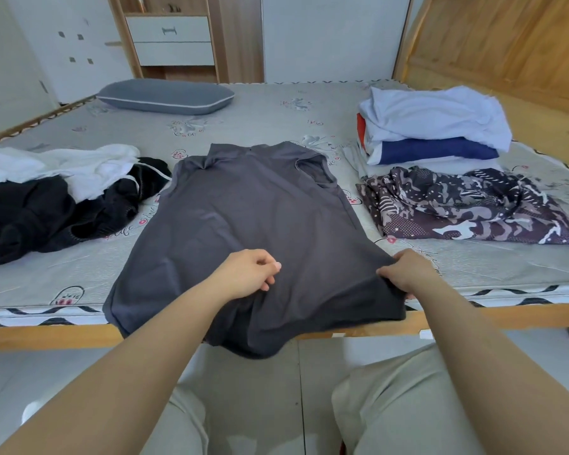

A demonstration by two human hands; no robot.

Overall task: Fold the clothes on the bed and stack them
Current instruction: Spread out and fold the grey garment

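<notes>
— Centre of the bed (270, 116)?
— Grey shirt (253, 221), spread flat, collar away, sleeves tucked inward, hem hanging over the wooden frame (46, 336) at the near edge.

— Right hand (404, 274)?
— Clamped on the shirt's near right corner, fingers curled into the cloth, a fold bunched under the knuckles just above the frame.

— Left hand (248, 272)?
— Over the shirt's lower middle, left of the gripped corner. Fingers curled loosely, thumb against them. Hard to tell whether pinching cloth or merely resting on it.

— Shirt relative to both hands?
— Stretching away from them toward the head of the bed; only the hem nearer than the hands, drooping below the mattress edge.

— To the left?
— Heap (56, 192) of unfolded black and white clothes, well apart from the left hand, its black edge just beside the shirt's shoulder.

— To the right?
— Patterned garment (467, 208), loosely laid, near the shirt's right side. Behind it, a stack (434, 126) of folded pieces: pale blue on top, dark blue beneath, a red edge showing at the left.

— Farther back?
— Grey pillow (165, 96) near the far edge.
</notes>
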